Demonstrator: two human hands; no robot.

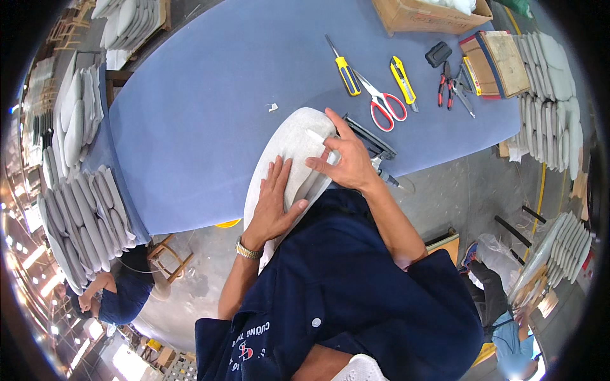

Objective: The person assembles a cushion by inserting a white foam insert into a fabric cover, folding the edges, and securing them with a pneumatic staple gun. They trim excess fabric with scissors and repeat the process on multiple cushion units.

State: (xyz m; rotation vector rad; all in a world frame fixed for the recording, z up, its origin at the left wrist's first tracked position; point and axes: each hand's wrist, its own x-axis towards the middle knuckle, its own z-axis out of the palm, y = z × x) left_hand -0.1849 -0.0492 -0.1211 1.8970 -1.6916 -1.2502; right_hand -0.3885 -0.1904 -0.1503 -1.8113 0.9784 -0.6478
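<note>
A pale grey fabric-covered cushion [304, 130] with a rounded end leans against my body at the table's near edge. My left hand [272, 200] lies flat on its lower part, fingers stretched out, with a metal-banded watch on the wrist. At the cushion's upper right, my right hand [346, 155] is closed around a small, slim white piece [315, 136], its tip near the fabric; its exact kind I cannot make out. Just beyond that hand lies a black staple gun [368, 138], partly hidden by it.
On the blue table [190, 127] lie a yellow screwdriver [346, 73], red-handled scissors [382, 105], a yellow utility knife [403, 82] and pliers [446, 89]. A cardboard box [426, 19] stands at the far edge. Grey cushions are stacked left [86, 222] and right [549, 114]. Other people are nearby.
</note>
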